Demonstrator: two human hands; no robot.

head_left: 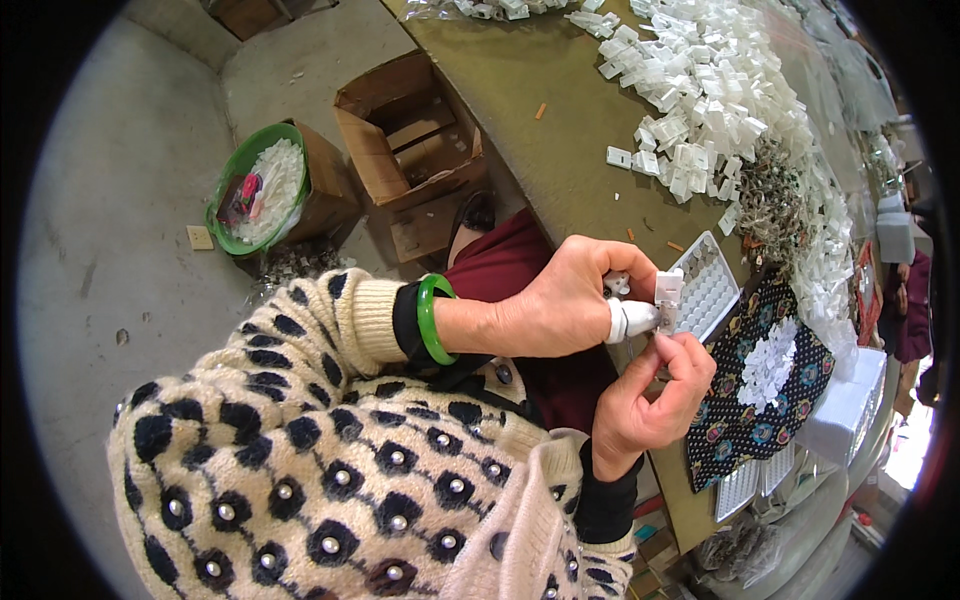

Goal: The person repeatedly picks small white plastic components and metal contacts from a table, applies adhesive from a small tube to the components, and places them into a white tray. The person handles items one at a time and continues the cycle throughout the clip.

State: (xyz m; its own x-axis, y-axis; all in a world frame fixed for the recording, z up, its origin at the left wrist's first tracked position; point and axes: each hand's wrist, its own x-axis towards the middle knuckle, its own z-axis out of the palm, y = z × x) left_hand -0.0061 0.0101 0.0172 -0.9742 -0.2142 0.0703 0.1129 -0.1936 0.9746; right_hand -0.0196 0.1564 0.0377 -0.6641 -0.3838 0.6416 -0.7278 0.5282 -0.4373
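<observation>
My left hand (560,300), a green bangle on its wrist, is closed round a small white bottle with a tapered nozzle (630,320). Its forefinger reaches to a small white plastic casing (669,286) standing just past the nozzle tip. From below, my right hand (648,402) has thumb and forefinger pinched together at the casing's lower end. Whether a smaller part sits between those fingertips is too small to tell. A white tray with rows of round pockets (712,295) lies right behind the casing, with small grey round pieces along its far side.
A big heap of white plastic casings (690,110) covers the table's (560,150) far side, beside a tangle of small wired parts (775,195). White flakes (768,365) lie on a dark patterned cloth (720,420). An open carton (400,130) and a green-rimmed bin (230,160) stand on the floor.
</observation>
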